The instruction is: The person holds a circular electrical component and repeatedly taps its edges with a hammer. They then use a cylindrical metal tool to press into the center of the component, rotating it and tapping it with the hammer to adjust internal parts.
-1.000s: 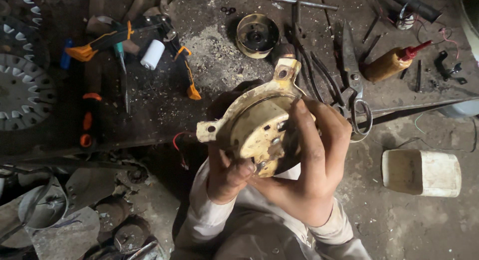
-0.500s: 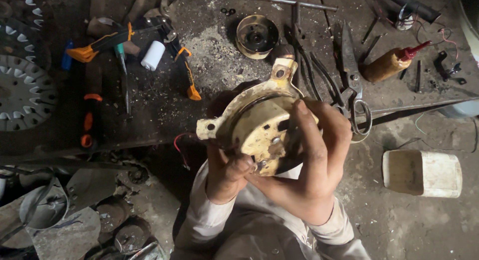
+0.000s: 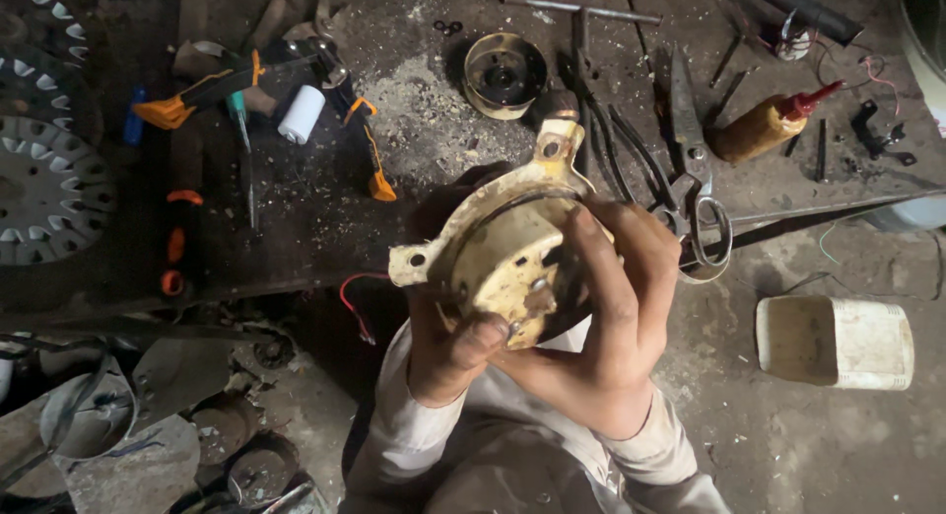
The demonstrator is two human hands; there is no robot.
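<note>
While raised above the cluttered floor: a cream motor housing (image 3: pixel 507 253) is gripped.
Left hand (image 3: pixel 448 346): fingers closed on its lower edge.
Right hand (image 3: pixel 611 322): fingers wrapped across its face.
Nearby: scissors (image 3: pixel 695 179), white tub (image 3: pixel 838 342).

Motor housing (image 3: pixel 503 253): round, cream-yellow painted metal, paint chipped & grimy, rust-brown patches. Held up off the floor, tilted, flat end face toward the camera. Two mounting ears w/ holes stick out from the rim, one up top beyond the right-hand fingers, one to the left above the left hand's grip. Dark band runs round the rim edge. Small screw/stud on the face just above the left thumb. Right side of the body is hidden under the right-hand fingers; bottom edge sits in both palms.
</note>
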